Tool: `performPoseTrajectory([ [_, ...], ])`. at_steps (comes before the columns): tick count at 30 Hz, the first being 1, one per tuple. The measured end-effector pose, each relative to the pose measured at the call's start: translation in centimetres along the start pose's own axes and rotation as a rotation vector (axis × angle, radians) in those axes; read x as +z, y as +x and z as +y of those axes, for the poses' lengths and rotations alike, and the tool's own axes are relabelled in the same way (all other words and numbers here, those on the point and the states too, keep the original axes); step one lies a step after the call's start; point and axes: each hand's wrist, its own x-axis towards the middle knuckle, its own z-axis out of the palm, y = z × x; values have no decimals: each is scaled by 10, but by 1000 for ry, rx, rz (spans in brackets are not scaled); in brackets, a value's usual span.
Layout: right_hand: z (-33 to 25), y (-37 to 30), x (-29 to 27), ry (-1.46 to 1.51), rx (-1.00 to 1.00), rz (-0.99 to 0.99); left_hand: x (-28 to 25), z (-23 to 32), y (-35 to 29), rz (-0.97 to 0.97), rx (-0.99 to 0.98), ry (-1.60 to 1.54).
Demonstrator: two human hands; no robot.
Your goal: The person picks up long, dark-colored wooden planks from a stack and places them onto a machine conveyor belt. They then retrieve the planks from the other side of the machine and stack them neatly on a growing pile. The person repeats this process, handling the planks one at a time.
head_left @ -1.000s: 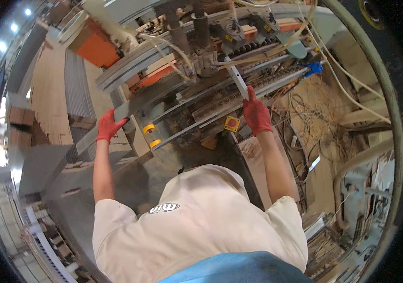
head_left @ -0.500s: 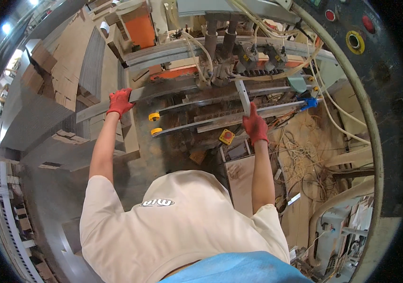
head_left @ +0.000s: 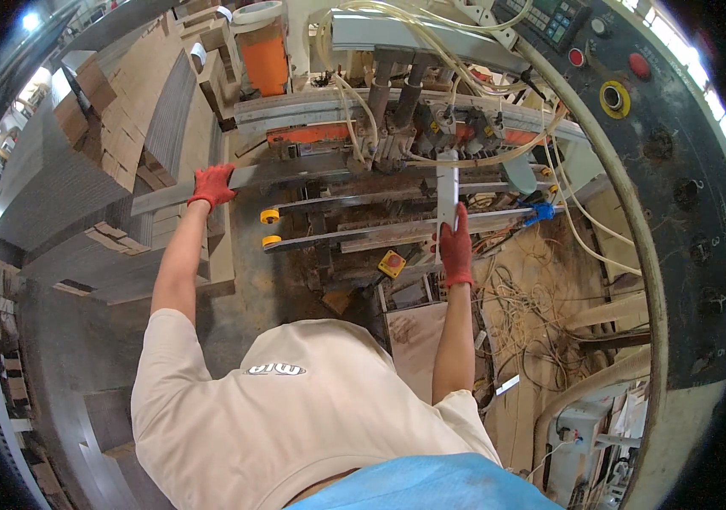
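Observation:
My left hand (head_left: 212, 185), in a red glove, is closed over a long grey board (head_left: 274, 172). One end of this board lies toward the stacked panels at the left, and the other reaches under the machine head (head_left: 392, 127). My right hand (head_left: 456, 248), gloved in red too, grips the near end of a short pale grey bar (head_left: 448, 194). That bar points away from me, its far end close to the machine head. Below both runs a pair of metal rails (head_left: 354, 238) with yellow end rollers (head_left: 270, 217).
Tall stacks of grey-edged panels (head_left: 138, 119) stand at the left. A yellow box with a red button (head_left: 392, 263) sits between the rails and me. Pale hoses (head_left: 541, 127) hang around the machine. The dark control panel (head_left: 660, 144) rises at the right, above tangled strips (head_left: 524, 310).
My right hand has drawn the pale bar slightly nearer and turned it straighter and broader side up. My left hand stays on the long board. The whole view has shifted a little.

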Motion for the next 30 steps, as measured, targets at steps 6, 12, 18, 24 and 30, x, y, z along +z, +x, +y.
performPoseTrajectory([
  [6,72,42,-33,438,38,100,6,2,-40,-30,13,-120],
  [12,108,49,-50,-560,-144,524,2,38,-162,207,-101,-79],
  [18,62,-74,90,843,179,-46,-6,92,-356,492,-314,60],
  [24,15,-189,219,1102,985,-634,-18,146,-499,741,-455,455],
  [30,-30,-218,280,765,1167,-1043,14,192,-717,404,-1180,280],
])
